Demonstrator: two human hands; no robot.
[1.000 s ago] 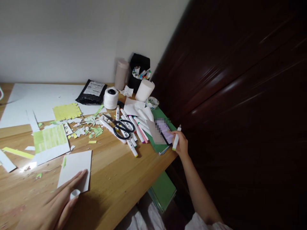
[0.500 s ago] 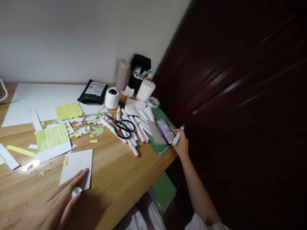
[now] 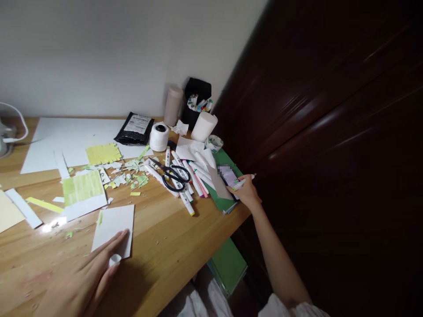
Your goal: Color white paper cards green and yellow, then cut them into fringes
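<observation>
My left hand [image 3: 84, 277] lies with its outstretched fingers on a white card [image 3: 115, 224] that has a small green stroke near its left edge. Between thumb and forefinger it pinches a white marker cap [image 3: 115, 259]. At the right end of the desk, my right hand [image 3: 249, 193] holds a white marker [image 3: 243, 183] and reaches over the lower part of a phone [image 3: 227, 174] with a lit screen. The phone lies on a green folder [image 3: 224, 156]. Whether a fingertip touches the screen I cannot tell.
Black-handled scissors [image 3: 175, 178] rest on several loose markers [image 3: 187, 202]. Paper scraps [image 3: 137, 178], a green-striped card [image 3: 84, 191] and a yellow piece [image 3: 104, 153] lie left. Behind stand a white jar [image 3: 159, 137], a paper roll [image 3: 204, 126] and a black marker case [image 3: 198, 90].
My right hand has come further left over the phone, and the marker in it is tilted flatter. The left hand stays on the card. The whole view has shifted slightly.
</observation>
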